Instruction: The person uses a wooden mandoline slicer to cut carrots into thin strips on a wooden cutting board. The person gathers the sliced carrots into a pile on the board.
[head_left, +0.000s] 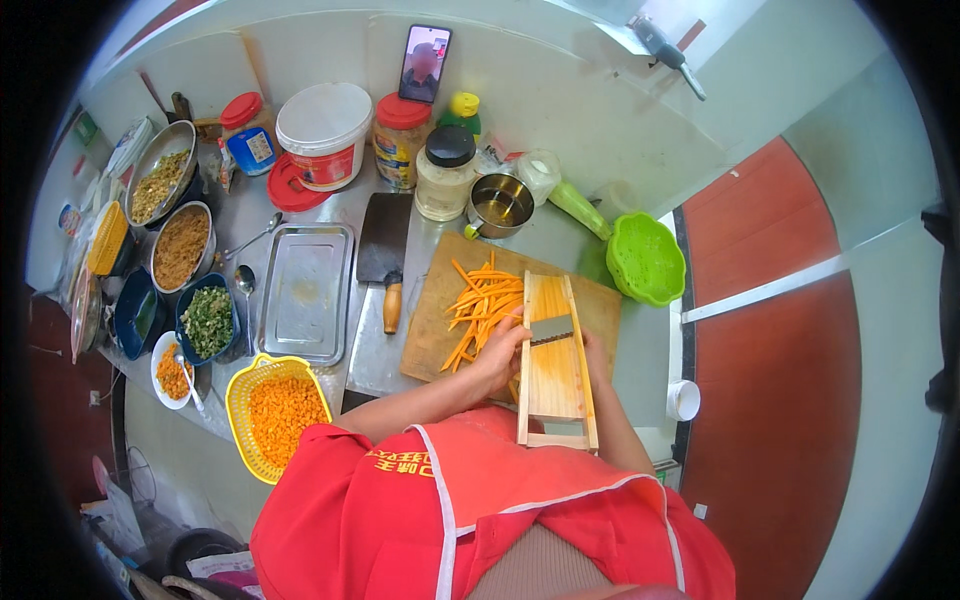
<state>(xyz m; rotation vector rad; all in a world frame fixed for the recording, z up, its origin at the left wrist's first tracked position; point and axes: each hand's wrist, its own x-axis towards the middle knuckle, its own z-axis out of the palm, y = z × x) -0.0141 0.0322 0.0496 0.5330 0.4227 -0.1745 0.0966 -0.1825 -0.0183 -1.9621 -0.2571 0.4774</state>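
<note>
A wooden mandoline grater (546, 382) with a metal toothed blade (552, 330) stands tilted in front of me, its lower end by my apron. My left hand (506, 352) grips its left edge. Close against the right edge is my right hand (595, 358), its fingers hidden behind the frame, so I cannot tell what they hold. Beneath the grater lies a wooden cutting board (427, 337). Orange strips, apparently carrot (480, 300), are heaped on the board left of the grater, and part of the heap is covered by the grater and my left hand.
A cleaver (384, 247) lies left of the board beside a steel tray (306, 292). A yellow basket (238, 405) holds diced orange pieces. Behind the board are a steel cup (501, 206) and jars (446, 180); a green basket (646, 259) sits at the right edge.
</note>
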